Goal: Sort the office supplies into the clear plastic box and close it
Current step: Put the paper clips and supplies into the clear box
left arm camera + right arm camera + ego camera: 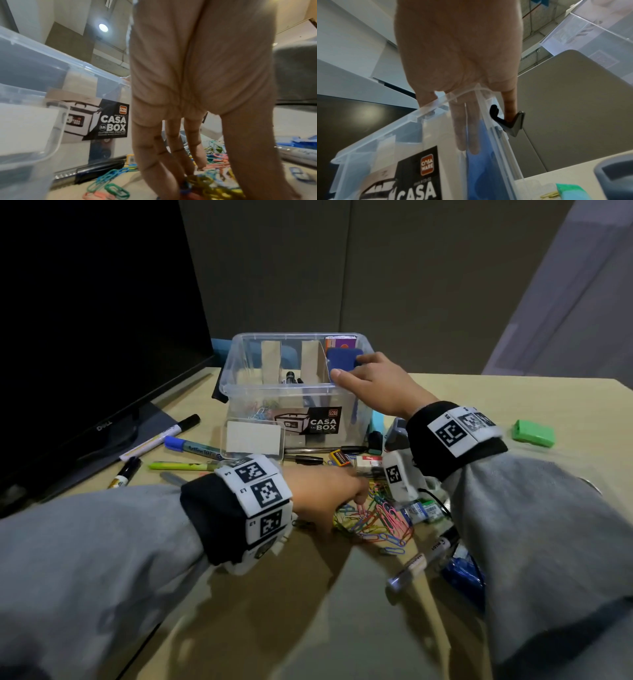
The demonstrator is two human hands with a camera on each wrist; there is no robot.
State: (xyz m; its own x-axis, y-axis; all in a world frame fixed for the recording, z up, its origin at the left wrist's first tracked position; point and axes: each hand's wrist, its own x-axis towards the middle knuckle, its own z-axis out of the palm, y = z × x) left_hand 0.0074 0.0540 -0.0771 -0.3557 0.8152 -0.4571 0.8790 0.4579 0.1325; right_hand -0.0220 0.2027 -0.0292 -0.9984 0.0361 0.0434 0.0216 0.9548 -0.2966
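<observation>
On the far left I see a dark Dell monitor (85, 344) standing on the tan counter (308, 594), with a white marker with a black cap (161, 436), a blue-capped marker (191, 448) and a yellow-green highlighter (178, 466) lying in front of it.

My left hand (322, 494) is low over the heap of coloured paper clips (373, 518); from the left wrist view its fingers (171, 155) reach down, close together, with their tips in the clips, and I cannot tell whether they have pinched any.

Just beyond it stands the clear plastic box (294, 392) with the black CASA BOX label (318, 421), open at the top, with cardboard dividers (311, 364) upright inside. Some paper clips and dark pens already lie in its left and middle compartments. A small clear lidded case (255, 436) leans at its front wall.

My right hand (373, 381) is over the box's right compartment, thumb and fingers pinching a dark blue flat rectangular object (342, 361) that stands upright inside it. The right wrist view shows the fingers (464, 128) straight down behind the clear wall, against the blue piece.

Near the box's right front corner lie small erasers and boxes (356, 458). Well off to the right, a green block (533, 433) sits alone on the counter.
</observation>
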